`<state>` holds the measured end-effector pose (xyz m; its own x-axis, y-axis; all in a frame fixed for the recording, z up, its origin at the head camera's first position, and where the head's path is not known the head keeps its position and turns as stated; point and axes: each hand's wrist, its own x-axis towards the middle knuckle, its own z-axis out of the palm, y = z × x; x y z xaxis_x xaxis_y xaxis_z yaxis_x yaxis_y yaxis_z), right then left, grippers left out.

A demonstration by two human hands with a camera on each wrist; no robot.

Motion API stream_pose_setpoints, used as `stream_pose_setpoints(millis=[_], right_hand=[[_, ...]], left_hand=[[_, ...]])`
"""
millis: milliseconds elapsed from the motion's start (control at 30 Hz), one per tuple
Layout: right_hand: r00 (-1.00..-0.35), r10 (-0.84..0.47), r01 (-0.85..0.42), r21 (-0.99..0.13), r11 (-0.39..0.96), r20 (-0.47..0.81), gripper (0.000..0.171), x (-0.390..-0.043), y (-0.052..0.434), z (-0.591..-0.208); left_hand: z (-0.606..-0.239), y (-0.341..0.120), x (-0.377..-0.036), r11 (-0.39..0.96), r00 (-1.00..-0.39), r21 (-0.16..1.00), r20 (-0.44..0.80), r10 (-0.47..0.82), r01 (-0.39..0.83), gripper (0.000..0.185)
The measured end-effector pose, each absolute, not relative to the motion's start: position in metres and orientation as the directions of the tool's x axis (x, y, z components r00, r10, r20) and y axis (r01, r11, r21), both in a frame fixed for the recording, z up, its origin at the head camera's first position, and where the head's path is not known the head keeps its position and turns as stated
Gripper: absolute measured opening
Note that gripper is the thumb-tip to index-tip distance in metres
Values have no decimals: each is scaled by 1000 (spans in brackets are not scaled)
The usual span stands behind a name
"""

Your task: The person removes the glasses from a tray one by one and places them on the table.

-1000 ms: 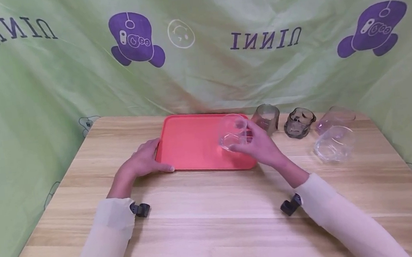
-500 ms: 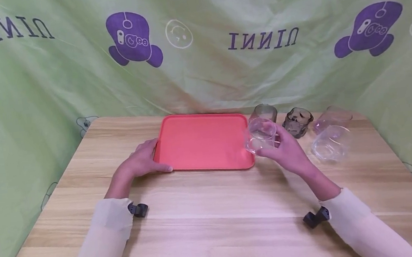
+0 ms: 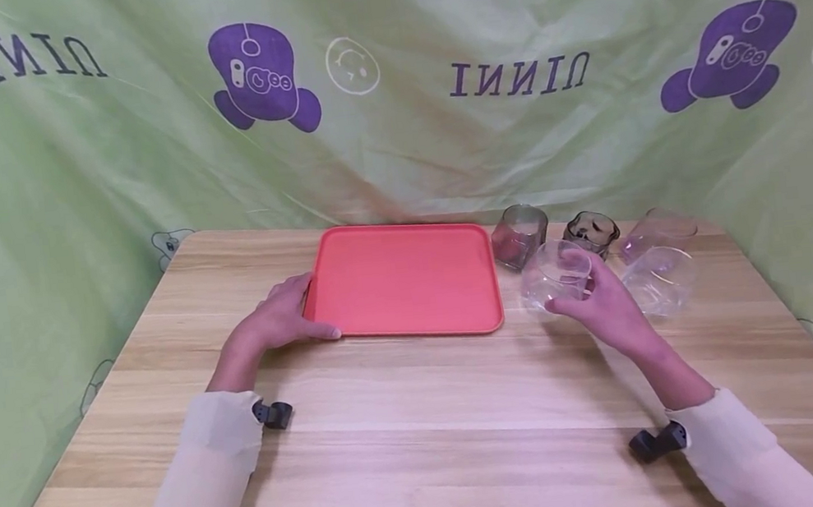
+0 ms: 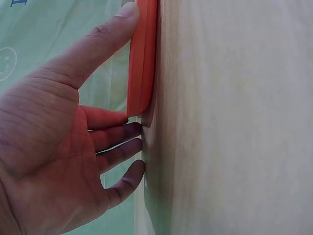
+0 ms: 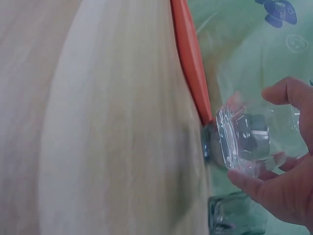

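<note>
Thumb and fingers of my right hand (image 3: 609, 311) grip a clear glass (image 3: 550, 278) just right of the tray. In the right wrist view the glass (image 5: 230, 142) is over the wooden table, its base facing the tabletop. A red rectangular tray (image 3: 409, 282) lies at the back of the table, with nothing on it. My left hand (image 3: 276, 321) rests at the tray's front left corner. The left wrist view has its thumb along the tray's rim (image 4: 143, 63), the other fingers loosely spread with their tips by the table.
Right of the tray stand a grey glass (image 3: 519, 233) and a dark wavy glass (image 3: 592, 230), the latter partly behind the held glass. Farther right are a pinkish glass (image 3: 660, 228) and another clear glass (image 3: 662, 280). A green printed curtain (image 3: 403, 146) hangs behind the table.
My right hand has carried the clear glass from over the tray's right part rightward, past its edge. The left hand and the tray stay in place.
</note>
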<state>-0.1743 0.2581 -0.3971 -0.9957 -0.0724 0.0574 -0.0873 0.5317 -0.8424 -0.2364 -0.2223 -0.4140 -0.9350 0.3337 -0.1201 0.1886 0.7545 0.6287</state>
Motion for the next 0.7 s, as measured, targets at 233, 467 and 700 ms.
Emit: stream_pose_setpoints(millis=[233, 467, 700], right_hand=[[-997, -59, -75, -846, 528, 51, 82, -174, 269, -404], [-998, -12, -62, -816, 574, 68, 79, -178, 279, -408], [-999, -9, -39, -823, 567, 41, 84, -179, 286, -407]], left_hand=[[-414, -223, -236, 764, -936, 619, -131, 328, 181, 109], [-413, -223, -235, 769, -937, 617, -143, 320, 169, 111], [-414, -222, -236, 770, -936, 616, -145, 320, 168, 112]])
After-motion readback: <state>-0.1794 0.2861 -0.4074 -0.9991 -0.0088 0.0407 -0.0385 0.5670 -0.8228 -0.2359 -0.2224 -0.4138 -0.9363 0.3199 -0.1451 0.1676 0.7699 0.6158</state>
